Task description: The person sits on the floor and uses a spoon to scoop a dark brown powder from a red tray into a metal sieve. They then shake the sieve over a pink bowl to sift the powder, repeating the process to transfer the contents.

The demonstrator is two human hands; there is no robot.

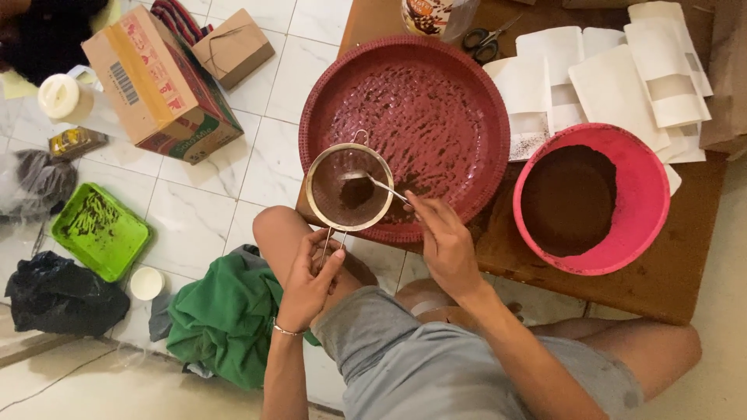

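My left hand (310,280) grips the wire handle of a round metal sieve (348,187), held over the near rim of a large dark-red woven tray (436,70). Brown powder lies in the sieve's mesh. My right hand (445,237) holds a metal spoon (379,184) whose bowl rests in that powder. More brown powder is scattered over the tray's bottom. To the right, a pink bowl (646,187) holds a heap of dark brown powder.
The tray and bowl sit on a low wooden table (669,280). White paper pouches (622,78), scissors (482,40) and a jar (428,15) lie at its far side. On the tiled floor are a cardboard box (156,85), a green tray (101,229), green cloth (226,311) and black bags (58,295).
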